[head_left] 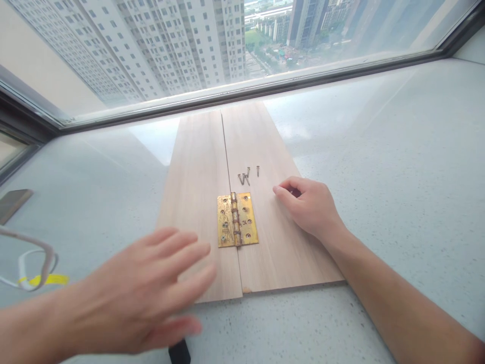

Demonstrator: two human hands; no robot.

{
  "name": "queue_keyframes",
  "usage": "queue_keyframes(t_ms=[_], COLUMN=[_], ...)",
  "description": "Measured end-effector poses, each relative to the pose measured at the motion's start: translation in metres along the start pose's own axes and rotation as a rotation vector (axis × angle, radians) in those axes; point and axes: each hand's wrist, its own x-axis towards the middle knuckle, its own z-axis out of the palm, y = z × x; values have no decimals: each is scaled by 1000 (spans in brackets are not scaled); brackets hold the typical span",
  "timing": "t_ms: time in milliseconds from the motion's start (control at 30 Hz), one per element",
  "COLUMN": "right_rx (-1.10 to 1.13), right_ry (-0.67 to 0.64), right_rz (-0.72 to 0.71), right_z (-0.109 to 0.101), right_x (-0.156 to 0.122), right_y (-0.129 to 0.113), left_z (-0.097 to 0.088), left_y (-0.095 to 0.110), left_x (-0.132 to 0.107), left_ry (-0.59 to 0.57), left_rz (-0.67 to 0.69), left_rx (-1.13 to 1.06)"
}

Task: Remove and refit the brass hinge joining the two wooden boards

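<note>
Two light wooden boards [197, 202] lie side by side on a pale speckled sill, lengthwise towards the window. A brass hinge [237, 220] lies across their seam near the front. Several loose screws [247, 175] rest on the right-hand board behind the hinge. My right hand [308, 205] rests on the right-hand board beside the hinge, fingers curled in, nothing visible in them. My left hand [149, 290] hovers blurred over the front left corner of the boards, fingers stretched out and empty. A small black object [179, 352] shows just under it.
A large window [227, 45] runs along the far edge, its dark frame [242, 93] at sill level. At the left lie a flat brown piece [13, 202] and a cord with a yellow tag [38, 268]. The speckled sill [397, 167] stretches to the right.
</note>
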Motion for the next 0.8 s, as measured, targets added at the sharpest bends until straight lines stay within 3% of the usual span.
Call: queue_keyframes(t_ms=[33,67,200,300,467,633,700,800], right_rx=[0,1,17,14,10,19,20,20], right_ry=[0,-1,-8,-5,-7,-9,-9,-14], right_rz=[1,1,5,19,7,-6,-7,-14], right_z=[0,0,-1,-1,0,-1,-1,-1], right_x=[0,0,-1,-1,-1,-1,-1,-1], right_y=[0,-1,-2,-1,0,-1,-1,0], left_z=[14,27,62,66,65,58,52,44], left_y=[2,4,3,4,4,-3,-1,7], left_x=[-14,-29,-66,-69,-68,-62,-56,-44], left_ry=[-59,-28,24,50,64,-79,-50,119], left_rz=[135,148,9,0,100,173,49,-523], left_rx=[109,190,242,230,117,-71,-181,-620])
